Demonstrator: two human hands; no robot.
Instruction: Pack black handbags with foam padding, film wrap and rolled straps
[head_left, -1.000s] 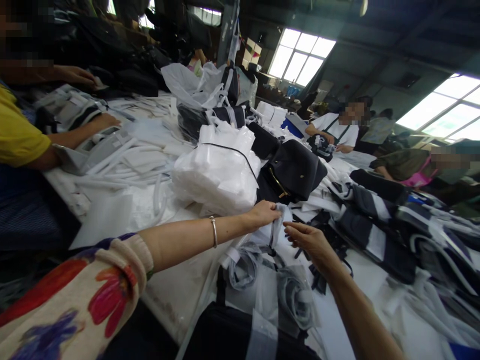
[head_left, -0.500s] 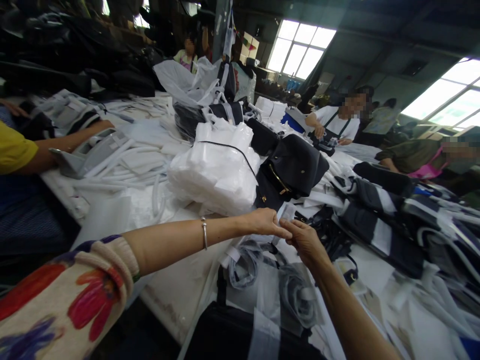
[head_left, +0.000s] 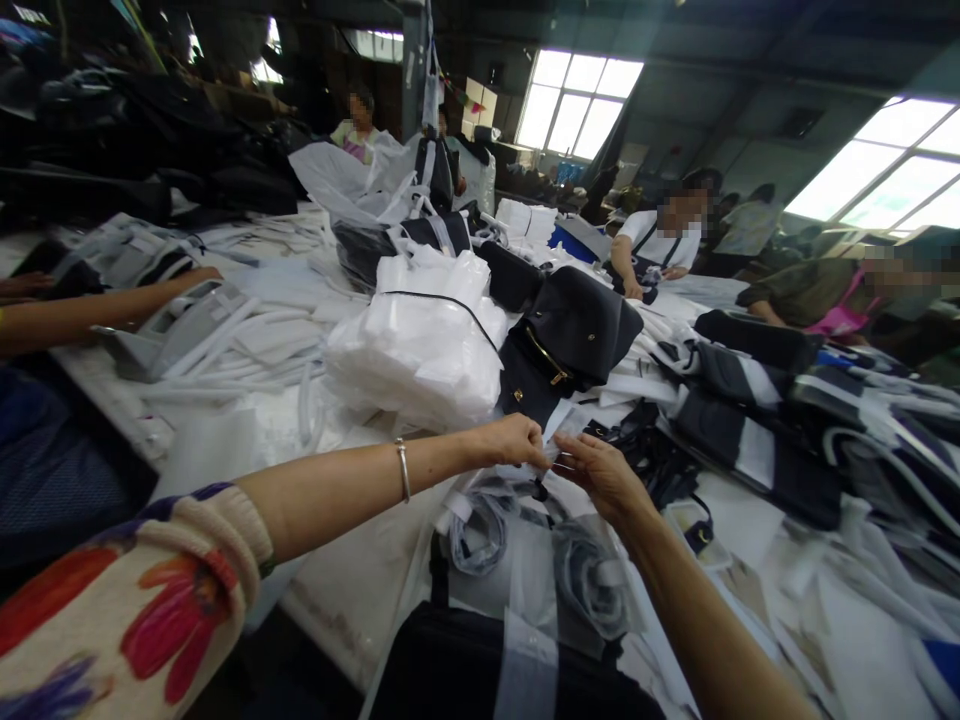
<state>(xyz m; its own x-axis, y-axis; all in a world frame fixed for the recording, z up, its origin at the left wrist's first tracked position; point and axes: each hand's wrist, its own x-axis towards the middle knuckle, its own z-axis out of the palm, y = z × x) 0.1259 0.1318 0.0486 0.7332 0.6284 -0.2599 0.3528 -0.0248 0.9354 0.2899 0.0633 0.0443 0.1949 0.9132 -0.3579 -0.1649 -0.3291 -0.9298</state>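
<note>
My left hand [head_left: 514,441] is closed, its fingers curled down over the upper end of a wrapped black bag [head_left: 442,655]. Whatever it pinches is too small to make out. My right hand [head_left: 600,475] is just to its right, with fingers stretched toward the left hand and slightly apart. A sliver of translucent plastic shows behind the fingertips. Below both hands, two coiled straps in clear wrap, a left coil [head_left: 478,535] and a right coil [head_left: 592,580], lie on the bag. A pale translucent band [head_left: 527,650] runs down its front.
A strapped bundle of white foam sheets [head_left: 416,345] and a black bag with a gold zip [head_left: 585,325] stand beyond my hands. Black bags with pale bands [head_left: 750,450] lie at right. White foam tubes [head_left: 217,345] cover the left side, near a co-worker's arm [head_left: 97,312]. Other people work across the table.
My hands have drawn slightly apart, and the fingers of my right hand have straightened. The view has shifted a little. At left, the co-worker's yellow sleeve has mostly gone out of view.
</note>
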